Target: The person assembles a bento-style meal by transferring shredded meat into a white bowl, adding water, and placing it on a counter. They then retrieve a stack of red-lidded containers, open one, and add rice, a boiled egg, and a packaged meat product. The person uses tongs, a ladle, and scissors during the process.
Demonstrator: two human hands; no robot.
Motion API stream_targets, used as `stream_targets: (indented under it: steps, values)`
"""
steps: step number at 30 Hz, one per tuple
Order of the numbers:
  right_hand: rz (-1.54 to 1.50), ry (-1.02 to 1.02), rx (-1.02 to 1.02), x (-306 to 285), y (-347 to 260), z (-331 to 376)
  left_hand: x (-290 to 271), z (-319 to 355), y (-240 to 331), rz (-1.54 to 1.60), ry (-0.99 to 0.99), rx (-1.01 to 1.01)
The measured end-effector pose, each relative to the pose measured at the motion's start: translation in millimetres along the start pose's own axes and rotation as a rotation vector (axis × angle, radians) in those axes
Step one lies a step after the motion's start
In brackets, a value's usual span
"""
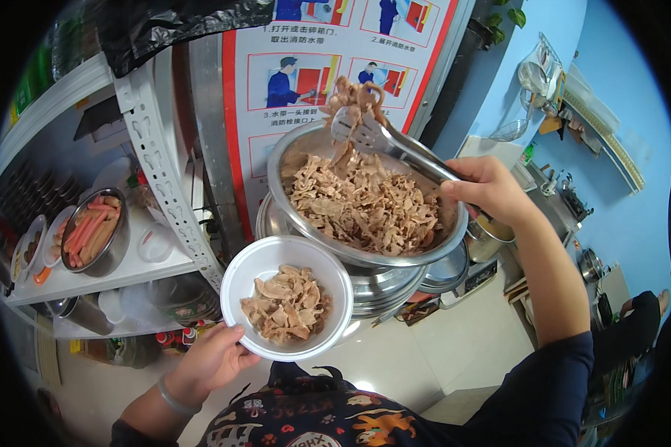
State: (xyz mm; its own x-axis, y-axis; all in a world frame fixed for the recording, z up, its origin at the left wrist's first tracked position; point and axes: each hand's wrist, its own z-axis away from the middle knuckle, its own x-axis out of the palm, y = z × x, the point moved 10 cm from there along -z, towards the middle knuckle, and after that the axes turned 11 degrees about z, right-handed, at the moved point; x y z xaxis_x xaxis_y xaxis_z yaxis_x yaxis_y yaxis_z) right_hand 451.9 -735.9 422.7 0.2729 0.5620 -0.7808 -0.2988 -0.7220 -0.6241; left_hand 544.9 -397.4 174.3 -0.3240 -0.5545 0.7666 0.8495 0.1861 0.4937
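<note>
The white bowl, part filled with sliced meat, rests on the curled fingers of the left hand. The right hand is closed round tongs that pinch a clump of meat above the heaped steel basin. A loose pinch could drop strips past the bowl. Beyond the left hand, a shelf pot holds sausages.

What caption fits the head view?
Right hand lifts meat slices with tongs above steel bowl; left hand holds white bowl.

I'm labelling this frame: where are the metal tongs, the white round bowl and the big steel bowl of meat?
metal tongs [384,141], head view, on the arms.
white round bowl [250,272], head view, bare rim.
big steel bowl [291,149], head view, inner wall.
</note>
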Motion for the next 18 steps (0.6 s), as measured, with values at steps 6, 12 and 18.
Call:
stream_targets:
  steps: [6, 12, 18]
  values:
    - [0.003, -0.127, -0.066, 20.8, -30.0, 29.6, 1.6, 1.0, -1.4, -0.014, -0.08, -0.005]
    - [0.527, -0.314, -0.458, 99.9, -71.3, 42.9, 0.6, 5.7, 2.1, -0.055, -0.031, 0.029]
    - [1.032, -0.31, -0.457, 125.1, -100.4, 39.7, -1.4, 4.8, 1.1, -0.049, -0.011, 0.01]
